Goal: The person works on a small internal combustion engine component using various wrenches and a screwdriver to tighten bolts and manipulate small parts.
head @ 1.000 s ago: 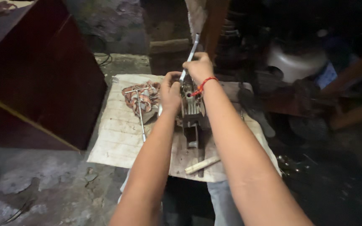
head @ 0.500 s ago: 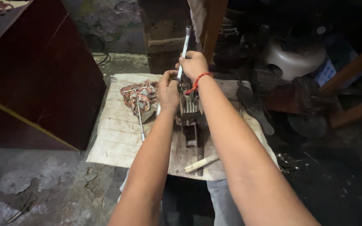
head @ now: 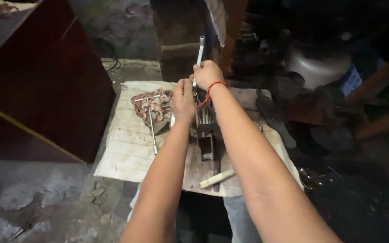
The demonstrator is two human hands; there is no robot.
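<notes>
Your right hand (head: 206, 73) grips the metal tool handle (head: 200, 50) upright over the finned engine part (head: 205, 119) mid-counter (head: 122, 148); your left hand (head: 183, 99) clamps it. Keep the tool vertical and the part braced.

The right hand (head: 206, 73), a red thread around its wrist, grips a metal wrench handle (head: 200, 50) standing upright over a finned engine part (head: 206, 120). The left hand (head: 183, 100) presses on that part's left side. A T-handle wrench (head: 151, 121) lies on the pale board (head: 122, 148) beside a crumpled rag (head: 158, 104).
</notes>
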